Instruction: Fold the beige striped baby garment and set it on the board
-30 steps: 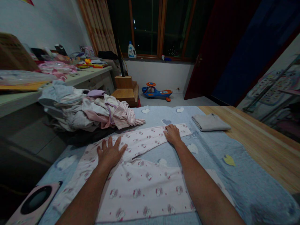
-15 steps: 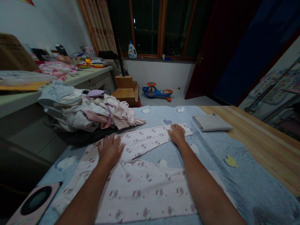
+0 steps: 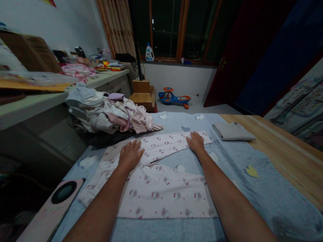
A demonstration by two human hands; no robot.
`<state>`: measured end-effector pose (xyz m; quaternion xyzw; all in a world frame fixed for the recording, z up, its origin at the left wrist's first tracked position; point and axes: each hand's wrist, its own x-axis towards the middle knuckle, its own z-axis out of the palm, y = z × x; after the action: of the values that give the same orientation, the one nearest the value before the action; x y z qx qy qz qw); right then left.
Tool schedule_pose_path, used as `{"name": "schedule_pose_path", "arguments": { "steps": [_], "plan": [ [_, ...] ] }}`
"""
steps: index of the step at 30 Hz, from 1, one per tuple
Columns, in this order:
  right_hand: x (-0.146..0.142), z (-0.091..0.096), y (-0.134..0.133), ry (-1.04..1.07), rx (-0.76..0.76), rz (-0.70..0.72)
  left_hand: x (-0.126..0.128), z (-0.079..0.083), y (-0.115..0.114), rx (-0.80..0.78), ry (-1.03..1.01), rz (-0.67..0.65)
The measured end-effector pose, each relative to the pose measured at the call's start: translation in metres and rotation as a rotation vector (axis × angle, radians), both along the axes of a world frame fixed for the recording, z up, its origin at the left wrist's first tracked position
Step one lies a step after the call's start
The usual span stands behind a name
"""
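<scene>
A pair of pale pink pants with a cartoon cat print lies spread flat, its waist end at the left and both legs pointing right. My left hand rests palm down on the upper part of the far leg, fingers spread. Near that leg's cuff, my right hand lies on the fabric with its fingers stretched forward. Both hands press on the cloth and neither grips it. My forearms cover parts of the pants.
A light blue blanket lies under the pants. Rumpled clothes are heaped at the far left. A folded grey garment sits at the right, beside bare wood. A pink case with a dark round lies at the near left.
The view has shifted, so the scene sits further right in the picture. My left hand has slid slightly right along the pants. My right hand stays near the cuff.
</scene>
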<state>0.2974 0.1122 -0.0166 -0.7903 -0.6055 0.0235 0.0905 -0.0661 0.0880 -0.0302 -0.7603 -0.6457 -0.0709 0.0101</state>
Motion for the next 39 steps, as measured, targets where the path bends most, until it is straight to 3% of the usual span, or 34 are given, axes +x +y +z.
{"name": "schedule_pose_path", "arguments": {
  "steps": [4,7,10,13,18,24,31,35,39],
  "plan": [
    [-0.027,0.016,-0.021,0.047,0.119,0.071,0.002,0.005,-0.001,-0.009,-0.015,0.007],
    [-0.070,0.027,-0.063,0.094,0.191,0.413,0.002,0.007,-0.002,-0.015,-0.024,0.004],
    [-0.110,0.028,-0.118,0.103,0.167,0.765,0.002,0.007,-0.002,-0.022,-0.035,0.002],
    [-0.125,0.019,-0.159,0.111,0.074,0.913,0.001,0.008,-0.002,-0.022,-0.047,-0.008],
    [-0.112,0.007,-0.171,0.138,-0.022,0.800,0.001,0.012,-0.004,-0.003,-0.080,-0.009],
    [-0.109,0.007,-0.164,0.166,0.055,0.736,0.006,0.028,-0.013,0.092,-0.124,-0.002],
    [-0.107,0.001,-0.162,0.183,0.133,0.759,0.008,0.053,-0.070,0.010,-0.034,-0.241],
    [-0.106,0.000,-0.160,0.228,0.192,0.763,-0.006,0.048,-0.099,-0.076,-0.098,-0.389],
    [-0.105,0.002,-0.158,0.291,0.239,0.729,-0.012,0.040,-0.107,-0.050,-0.131,-0.325]
  ]
}}
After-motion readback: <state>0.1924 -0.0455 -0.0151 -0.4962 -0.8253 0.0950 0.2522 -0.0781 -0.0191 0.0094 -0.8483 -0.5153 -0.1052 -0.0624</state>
